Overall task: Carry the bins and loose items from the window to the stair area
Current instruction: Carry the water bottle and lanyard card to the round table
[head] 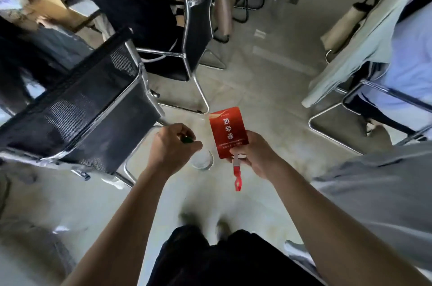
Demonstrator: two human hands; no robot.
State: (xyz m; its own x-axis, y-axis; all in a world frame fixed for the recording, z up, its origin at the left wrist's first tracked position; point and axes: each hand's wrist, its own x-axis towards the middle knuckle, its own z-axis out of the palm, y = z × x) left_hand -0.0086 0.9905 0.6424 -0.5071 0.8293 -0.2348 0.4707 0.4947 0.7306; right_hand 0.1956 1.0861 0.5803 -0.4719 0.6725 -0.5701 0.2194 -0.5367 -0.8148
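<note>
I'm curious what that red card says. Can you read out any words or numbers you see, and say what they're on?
Red card in the right hand: large white characters, upside down to the camera, too blurred to read.
Same card, small print at top corner and bottom edge: too small to read.
Bottle held by the left hand: no visible text.

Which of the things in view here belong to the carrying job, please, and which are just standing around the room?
Part of the job:
- red card with its red strap, held in the right hand
- clear bottle with a green cap, hanging from the left hand

Just standing about:
- black mesh chair
- second black chair
- chair draped with pale cloth
</note>
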